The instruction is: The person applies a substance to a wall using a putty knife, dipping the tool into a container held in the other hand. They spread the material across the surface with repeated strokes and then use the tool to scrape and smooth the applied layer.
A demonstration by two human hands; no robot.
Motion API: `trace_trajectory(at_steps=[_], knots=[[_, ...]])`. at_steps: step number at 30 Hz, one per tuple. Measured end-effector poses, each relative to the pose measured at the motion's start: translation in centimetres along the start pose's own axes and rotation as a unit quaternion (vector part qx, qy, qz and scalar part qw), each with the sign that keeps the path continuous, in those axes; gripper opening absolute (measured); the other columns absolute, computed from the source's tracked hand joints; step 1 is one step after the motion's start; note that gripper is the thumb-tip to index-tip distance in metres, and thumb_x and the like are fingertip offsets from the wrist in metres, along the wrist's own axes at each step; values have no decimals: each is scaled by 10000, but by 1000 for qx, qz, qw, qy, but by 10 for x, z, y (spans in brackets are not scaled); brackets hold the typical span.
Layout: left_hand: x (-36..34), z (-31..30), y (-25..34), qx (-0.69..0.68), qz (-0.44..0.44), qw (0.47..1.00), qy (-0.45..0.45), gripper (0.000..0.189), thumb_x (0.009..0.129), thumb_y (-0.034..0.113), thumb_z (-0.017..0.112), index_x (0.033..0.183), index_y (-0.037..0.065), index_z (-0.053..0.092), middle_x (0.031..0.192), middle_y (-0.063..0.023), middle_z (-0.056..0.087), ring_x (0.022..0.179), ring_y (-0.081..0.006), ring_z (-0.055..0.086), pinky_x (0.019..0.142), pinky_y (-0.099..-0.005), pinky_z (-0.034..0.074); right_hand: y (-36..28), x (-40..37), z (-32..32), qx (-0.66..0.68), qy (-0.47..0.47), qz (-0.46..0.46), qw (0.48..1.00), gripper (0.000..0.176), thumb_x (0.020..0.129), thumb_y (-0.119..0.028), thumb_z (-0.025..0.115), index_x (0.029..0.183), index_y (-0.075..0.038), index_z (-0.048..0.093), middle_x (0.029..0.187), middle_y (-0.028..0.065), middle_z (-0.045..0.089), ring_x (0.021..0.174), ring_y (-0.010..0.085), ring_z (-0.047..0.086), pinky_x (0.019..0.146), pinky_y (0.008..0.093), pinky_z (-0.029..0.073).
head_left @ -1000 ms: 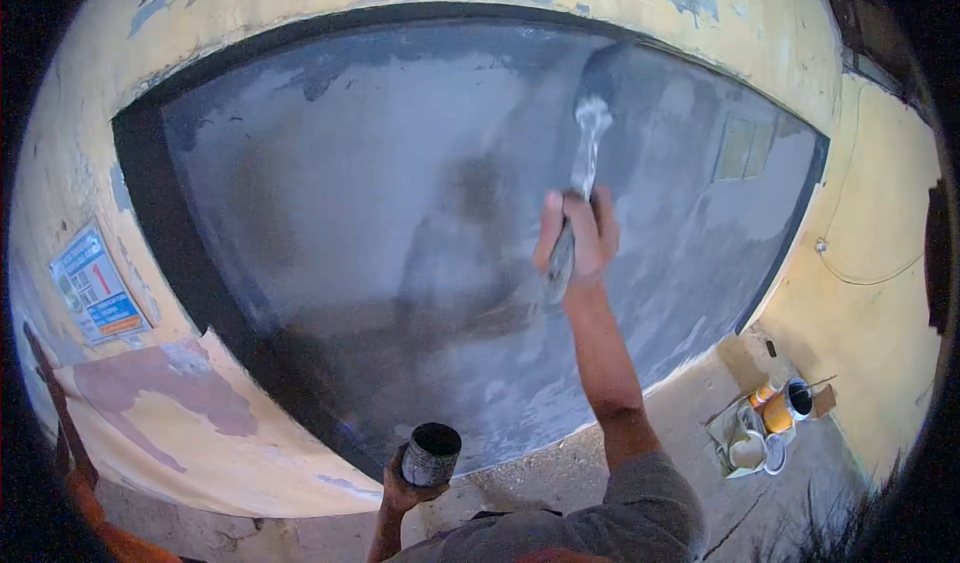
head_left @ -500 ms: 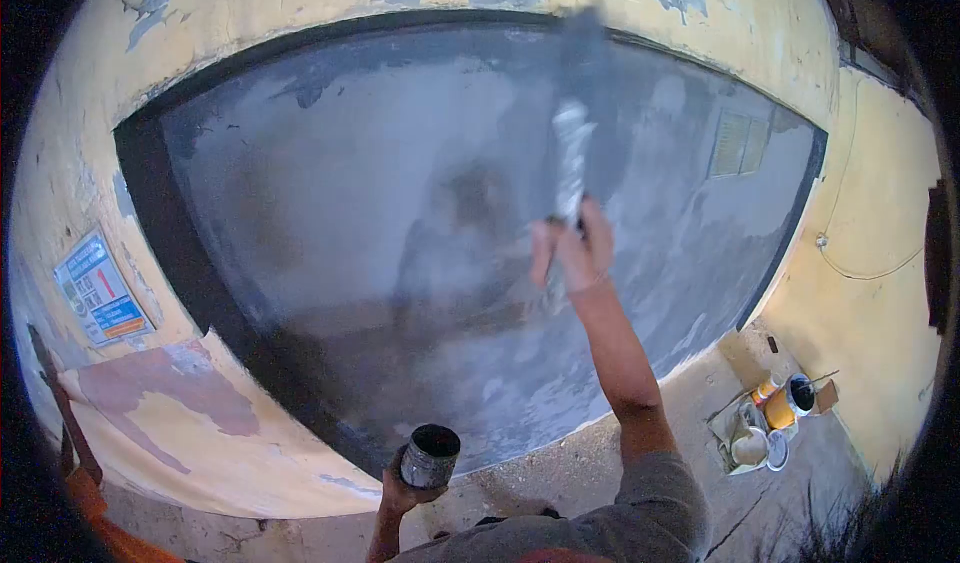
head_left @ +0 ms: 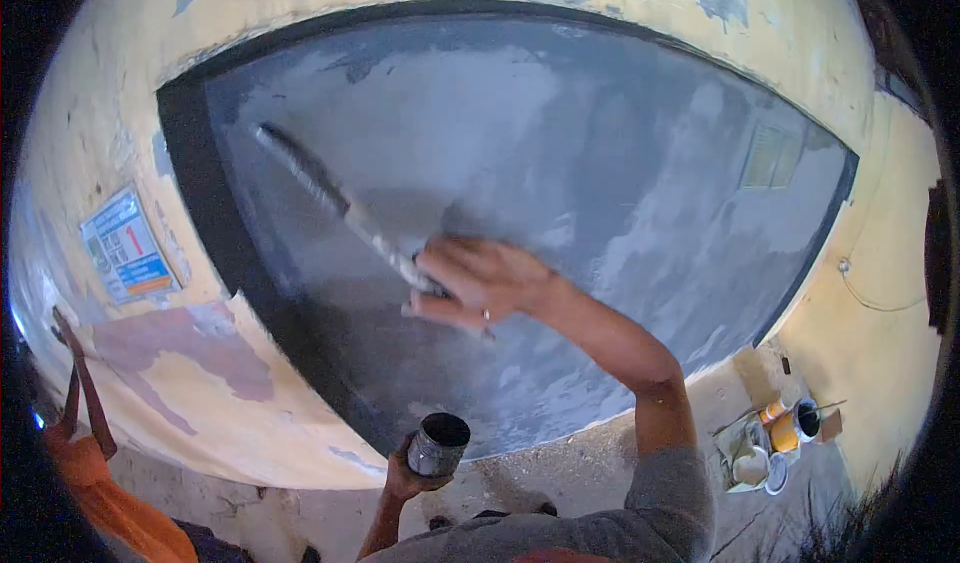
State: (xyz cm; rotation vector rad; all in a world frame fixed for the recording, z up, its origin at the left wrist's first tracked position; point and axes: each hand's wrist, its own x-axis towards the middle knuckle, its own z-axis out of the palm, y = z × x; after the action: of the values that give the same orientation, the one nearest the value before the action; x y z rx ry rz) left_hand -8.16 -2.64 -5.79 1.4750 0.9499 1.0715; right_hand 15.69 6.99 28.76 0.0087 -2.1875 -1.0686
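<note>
My right hand [head_left: 485, 283] is wrapped round the handle of a long, paint-smeared paintbrush [head_left: 375, 238], with a ring showing on one finger. The brush slants up and left across a large dark-grey wall panel [head_left: 650, 263]; its far end is blurred and overlaps the panel's upper left. Lower down, my left hand [head_left: 412, 478] grips a round, paint-stained can [head_left: 438, 446] from its left side. The can stands nearly upright, its mouth open and its inside dark, close to the panel's bottom edge.
A person in orange [head_left: 110, 493] is at the lower left, an arm raised to the wall. Beside the panel hangs a printed sign [head_left: 130, 248]. Several tubs and an orange bucket [head_left: 785, 431] stand on the floor at right. A small vent [head_left: 770, 158] shows in the panel's right part.
My right hand has swung left and down with the brush, which turned from nearly vertical to slanting left. The can stays in my left hand. More of the person in orange shows.
</note>
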Motion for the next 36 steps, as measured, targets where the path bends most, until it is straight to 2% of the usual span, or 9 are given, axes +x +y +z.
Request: trace_trajectory(at_steps=[6,8,14,18,20,22,28,32,36], knots=[[-8,-3,-4,15,29,999,38,939,480,306,926,1253,-4,491,1136,-143,632,1049,-238,608,921,-379,482,74,-18,-27,104,28,360,927,223,749,-191,716,922,-103,607,831,89,552,729,304,576,533,386,475],[-9,-4,-5,56,71,995,43,960,472,319,926,1263,-3,487,1139,-147,632,1043,-243,612,916,-384,486,81,-38,-41,-139,93,117,979,178,781,-105,716,787,-35,552,756,101,537,649,258,547,512,322,417],[-15,-20,-19,64,46,995,64,950,464,338,926,1245,-4,508,1117,-155,641,1026,-247,621,905,-389,494,21,-39,8,-172,236,258,921,139,737,83,643,779,-20,560,774,91,519,632,200,502,517,292,403],[-20,-41,-23,70,39,995,65,933,464,332,926,1231,-8,518,1096,-152,651,1019,-239,623,903,-383,496,25,42,36,382,315,515,699,129,762,-12,683,845,-39,587,798,45,522,648,151,530,573,265,429],[-24,-53,-36,16,8,997,74,925,470,316,926,1229,-19,515,1094,-146,655,1015,-228,624,899,-377,499,49,55,80,121,194,260,938,173,753,-72,730,836,-62,579,810,43,512,666,163,544,567,271,440],[-29,-62,-6,46,-1,997,57,946,483,296,924,1266,-1,483,1145,-128,635,1050,-216,609,942,-373,482,55,75,110,36,214,98,971,230,723,-88,773,858,-77,587,806,57,498,668,188,566,508,286,435],[-18,-87,-19,48,-18,998,28,1010,473,301,926,1308,4,443,1190,-114,618,1084,-204,593,978,-359,467,46,85,96,-93,230,-8,969,239,742,-123,755,922,-59,610,832,98,530,649,243,569,550,328,474],[-6,-95,-5,91,10,996,-2,992,460,308,933,1272,-35,477,1151,-144,630,1068,-217,599,931,-368,484,42,21,34,126,153,380,904,130,807,-91,689,880,-36,597,813,96,509,641,235,519,544,306,434],[3,-102,-17,85,19,996,-26,1003,453,312,936,1271,-34,470,1162,-147,622,1068,-217,599,931,-368,481,20,-25,34,-249,271,264,892,76,884,-50,535,825,-7,557,820,111,529,678,170,510,564,288,412]])
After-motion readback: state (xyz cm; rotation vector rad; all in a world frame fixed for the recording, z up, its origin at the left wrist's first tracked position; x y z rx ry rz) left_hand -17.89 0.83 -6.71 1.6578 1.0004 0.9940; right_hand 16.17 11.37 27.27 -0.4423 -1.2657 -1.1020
